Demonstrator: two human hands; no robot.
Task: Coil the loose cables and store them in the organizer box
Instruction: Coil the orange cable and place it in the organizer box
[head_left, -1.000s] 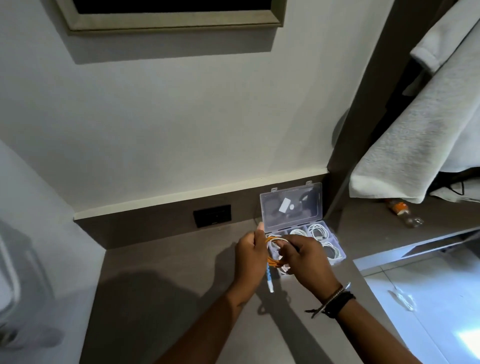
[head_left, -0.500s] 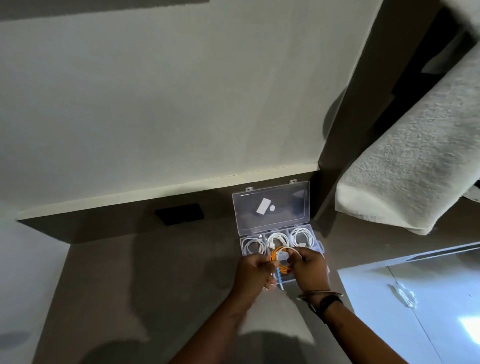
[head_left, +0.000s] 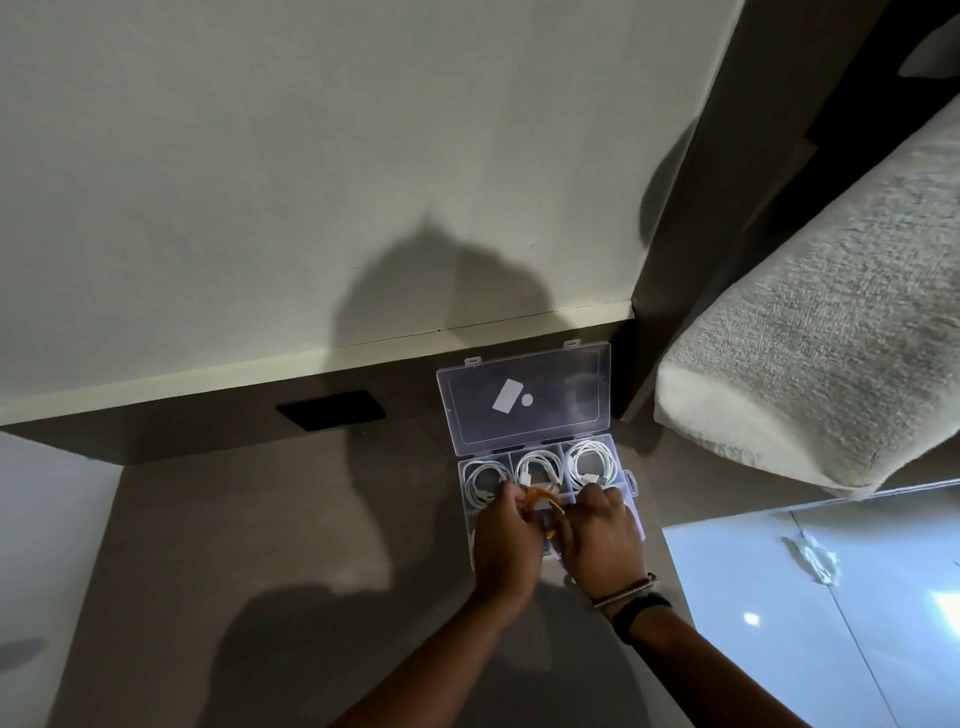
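Grey towel (head_left: 810, 332) overhangs counter (head_left: 260, 545); black outlet (head_left: 331, 410) behind.

The left hand (head_left: 503, 540) and right hand (head_left: 602, 540) cover the near row of the organizer box (head_left: 621, 467), so its contents there cannot be told. Most of the orange cable (head_left: 540, 498) is hidden between the fingers (head_left: 511, 501), and its motion-blurred loop is unclear. The towel (head_left: 831, 338) is cut by the right edge.
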